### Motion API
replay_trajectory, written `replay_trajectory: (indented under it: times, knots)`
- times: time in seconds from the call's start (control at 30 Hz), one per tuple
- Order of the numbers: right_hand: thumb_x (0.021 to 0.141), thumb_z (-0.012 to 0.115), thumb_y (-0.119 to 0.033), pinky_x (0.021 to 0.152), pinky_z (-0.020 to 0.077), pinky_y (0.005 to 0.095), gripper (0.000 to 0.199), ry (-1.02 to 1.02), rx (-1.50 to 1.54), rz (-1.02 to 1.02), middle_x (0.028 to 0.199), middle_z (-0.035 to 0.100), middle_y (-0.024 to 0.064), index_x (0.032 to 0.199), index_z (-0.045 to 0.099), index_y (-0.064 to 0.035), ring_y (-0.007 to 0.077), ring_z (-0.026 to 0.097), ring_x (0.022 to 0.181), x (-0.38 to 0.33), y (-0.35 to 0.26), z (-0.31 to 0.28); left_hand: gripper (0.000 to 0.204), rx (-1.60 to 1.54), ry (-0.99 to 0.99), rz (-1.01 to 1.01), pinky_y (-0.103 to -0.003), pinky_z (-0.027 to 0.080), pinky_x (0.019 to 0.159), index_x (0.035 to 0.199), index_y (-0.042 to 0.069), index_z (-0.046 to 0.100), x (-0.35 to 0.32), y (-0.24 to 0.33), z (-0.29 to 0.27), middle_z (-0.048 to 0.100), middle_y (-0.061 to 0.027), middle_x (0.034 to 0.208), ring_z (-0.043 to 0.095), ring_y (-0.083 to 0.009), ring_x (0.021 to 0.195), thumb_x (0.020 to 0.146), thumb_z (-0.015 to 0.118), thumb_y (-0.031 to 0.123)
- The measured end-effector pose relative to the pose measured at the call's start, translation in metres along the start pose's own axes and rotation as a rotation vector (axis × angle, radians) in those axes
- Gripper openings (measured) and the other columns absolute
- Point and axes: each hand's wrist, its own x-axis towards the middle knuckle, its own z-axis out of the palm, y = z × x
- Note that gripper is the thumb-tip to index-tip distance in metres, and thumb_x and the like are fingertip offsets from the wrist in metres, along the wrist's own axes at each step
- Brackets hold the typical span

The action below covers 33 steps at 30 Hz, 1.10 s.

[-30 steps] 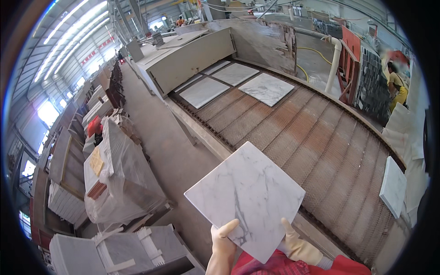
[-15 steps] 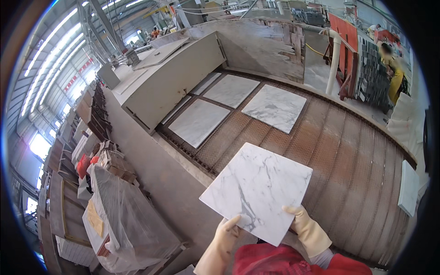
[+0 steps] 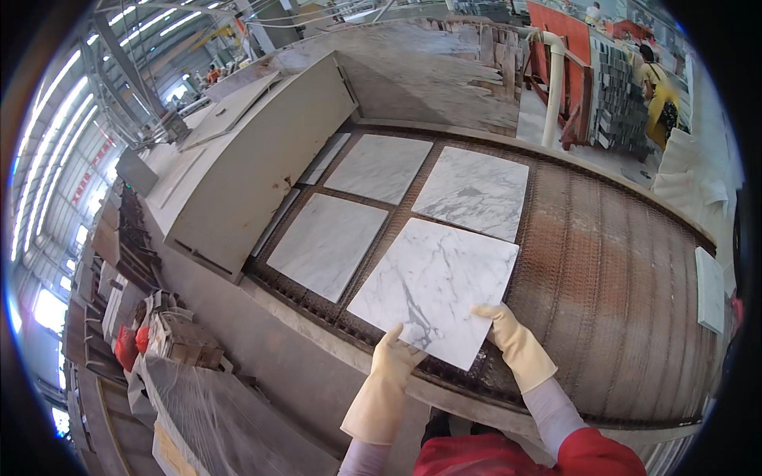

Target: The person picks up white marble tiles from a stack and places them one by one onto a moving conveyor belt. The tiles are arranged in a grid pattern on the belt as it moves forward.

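Note:
Both my hands wear cream rubber gloves and hold a white marble tile (image 3: 436, 285) with grey veins over the near side of a brown mesh conveyor (image 3: 603, 293). My left hand (image 3: 389, 366) grips its near left edge, thumb on top and fingers underneath. On the near right edge, my right hand (image 3: 508, 333) has its thumb on the face; its other fingers are partly hidden. Just beyond lies a veined tile (image 3: 474, 190). Two more tiles lie to the left, a nearer one (image 3: 327, 242) and a farther one (image 3: 379, 168). Whether the held tile touches the mesh, I cannot tell.
A beige metal housing (image 3: 266, 163) spans the conveyor's left end, with tiles partly beneath it. A white slab (image 3: 709, 289) stands at the right edge. Plastic-wrapped goods (image 3: 214, 412) sit lower left. A person in a yellow apron (image 3: 660, 111) stands far right, beside stacked slabs.
Both hands have carried the marble tile forward and away from my body, over the conveyor beside the other tiles. The view has shifted, and my forearms reach out farther.

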Motion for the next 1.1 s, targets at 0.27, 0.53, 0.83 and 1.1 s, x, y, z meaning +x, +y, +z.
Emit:
replay_trajectory:
  times: [0.27,0.53,0.83,1.1]
  knots:
    - [0.087,0.068,-0.019,0.097,0.0503,0.0388,0.051,0.266,-0.052,0.306,0.123,0.066,0.0171,0.131,0.057,0.0034,0.0303,0.065,0.109,0.036,0.021,-0.063,0.045,0.472,-0.793,0.371,-0.059,0.027,0.116,0.147,0.004,0.035,0.079,-0.016,-0.086,0.038,-0.0217,0.153,0.031,-0.0423,0.144,0.106,0.034,0.024]
    - [0.099,0.055,-0.033,0.101,0.044,0.0376,0.051,0.398,-0.024,0.227,0.135,0.06,0.0134,0.14,0.05,-0.0029,0.0237,0.059,0.121,0.002,0.0,-0.021,0.05,-0.072,-0.052,-0.094,-0.056,0.03,0.116,0.15,0.003,0.03,0.011,-0.008,-0.006,0.033,-0.0234,0.154,0.031,-0.0389,0.144,0.105,0.037,0.023]
    - [0.105,0.048,-0.026,0.108,0.0463,0.0423,0.046,0.532,-0.383,-0.294,0.137,0.057,0.0205,0.145,0.047,-0.0044,0.0313,0.058,0.125,-0.121,-0.075,0.027,0.061,0.05,-0.009,0.056,-0.056,0.024,0.119,0.148,-0.01,0.025,0.011,-0.02,-0.003,0.025,-0.0257,0.158,0.029,-0.0411,0.145,0.102,0.046,0.025]
    - [0.106,0.045,-0.031,0.106,0.0439,0.0395,0.043,0.826,-0.381,-0.281,0.128,0.064,0.0166,0.141,0.053,-0.0063,0.0276,0.061,0.12,-0.347,-0.063,-0.028,0.051,0.399,-0.296,0.536,-0.049,0.028,0.122,0.153,0.006,0.031,-0.102,-0.081,0.048,0.028,-0.0241,0.157,0.025,-0.0368,0.148,0.107,0.037,0.027]
